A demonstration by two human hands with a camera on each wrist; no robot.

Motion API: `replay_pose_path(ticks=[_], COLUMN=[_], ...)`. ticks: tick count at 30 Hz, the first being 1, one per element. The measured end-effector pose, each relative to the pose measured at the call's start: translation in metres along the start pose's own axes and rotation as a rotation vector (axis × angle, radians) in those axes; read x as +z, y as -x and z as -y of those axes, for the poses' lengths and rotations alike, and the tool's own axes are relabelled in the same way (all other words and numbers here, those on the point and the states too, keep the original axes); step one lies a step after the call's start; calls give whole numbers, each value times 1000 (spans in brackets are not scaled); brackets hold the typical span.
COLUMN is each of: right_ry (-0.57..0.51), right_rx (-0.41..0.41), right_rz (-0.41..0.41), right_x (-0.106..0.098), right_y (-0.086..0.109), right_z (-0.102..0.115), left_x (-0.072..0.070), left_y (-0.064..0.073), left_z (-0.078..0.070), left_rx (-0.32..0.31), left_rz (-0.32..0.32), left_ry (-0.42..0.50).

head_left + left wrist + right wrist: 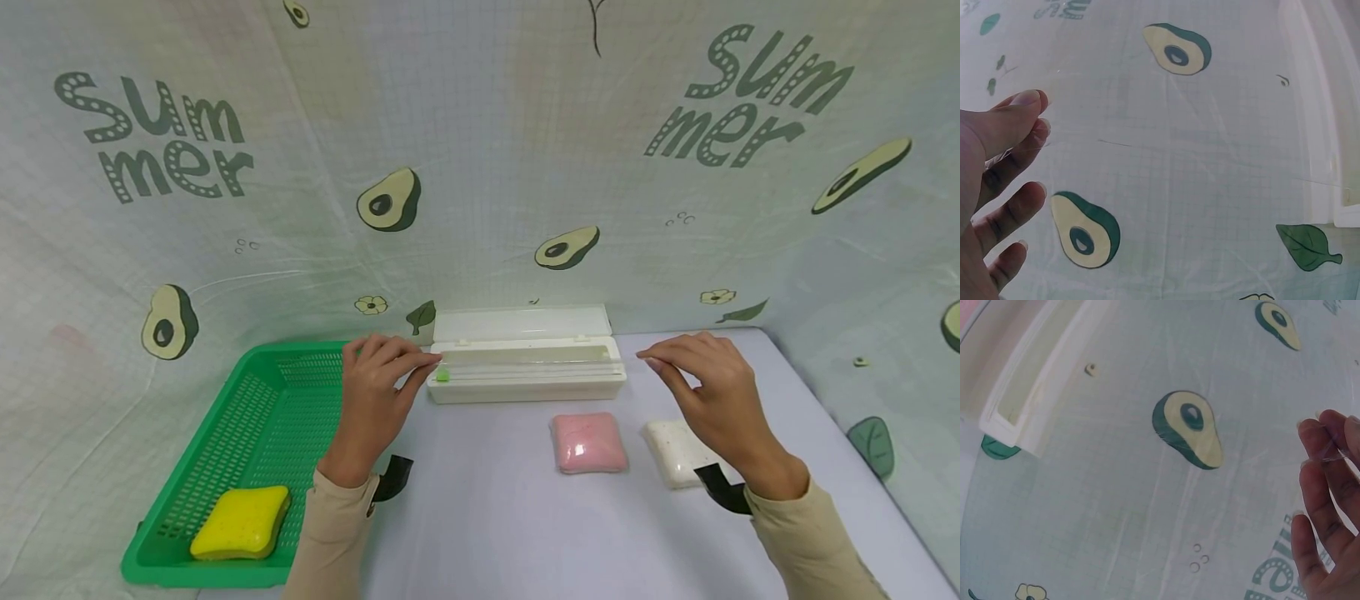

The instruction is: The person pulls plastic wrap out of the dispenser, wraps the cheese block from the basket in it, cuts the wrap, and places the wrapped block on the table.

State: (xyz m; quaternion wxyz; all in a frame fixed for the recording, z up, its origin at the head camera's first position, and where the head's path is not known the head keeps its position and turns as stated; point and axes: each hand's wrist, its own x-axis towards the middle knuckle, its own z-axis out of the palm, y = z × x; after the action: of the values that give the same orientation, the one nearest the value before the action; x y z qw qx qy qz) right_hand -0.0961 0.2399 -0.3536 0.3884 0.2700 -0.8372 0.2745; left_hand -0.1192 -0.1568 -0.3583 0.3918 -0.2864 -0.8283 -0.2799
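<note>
A white cling film dispenser (527,390) lies at the back of the table, its lid (521,322) raised and a small green slider (442,376) at its left end. Clear film (525,362) stretches across above the dispenser, hard to see. My left hand (378,392) pinches the film's left corner between thumb and fingertips. At the other side my right hand (716,392) pinches the right corner; the right wrist view shows crumpled film (1334,454) at the fingertips. Below the right hand sits a white block (672,450), partly hidden, beside a pink block (590,443) with a shiny surface.
A green plastic basket (206,442) stands on the left, with a yellow block (240,523) in its front corner. A printed avocado cloth (480,150) hangs behind the table. The table's right edge (862,462) runs past the right arm.
</note>
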Motion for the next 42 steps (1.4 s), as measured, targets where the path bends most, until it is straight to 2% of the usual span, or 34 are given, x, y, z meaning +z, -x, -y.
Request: replay_pose_path(ticks=[12, 19, 28, 35, 42], right_ry=[-21, -46, -96, -207, -297], right_rx=[-13, -53, -86, -117, -41], right_rz=[-5, -52, -53, 24, 202], right_x=[-3, -2, -3, 1, 11], right_y=[-1, 0, 1, 14, 46], right_z=[4, 3, 3, -3, -6], left_x=[-2, -5, -7, -6, 5], left_y=[0, 0, 3, 15, 29], left_z=[-3, -6, -7, -4, -1], left_rx=[22, 40, 41, 39, 52], left_rz=[-45, -71, -63, -7, -43], left_ry=[5, 5, 10, 42, 145])
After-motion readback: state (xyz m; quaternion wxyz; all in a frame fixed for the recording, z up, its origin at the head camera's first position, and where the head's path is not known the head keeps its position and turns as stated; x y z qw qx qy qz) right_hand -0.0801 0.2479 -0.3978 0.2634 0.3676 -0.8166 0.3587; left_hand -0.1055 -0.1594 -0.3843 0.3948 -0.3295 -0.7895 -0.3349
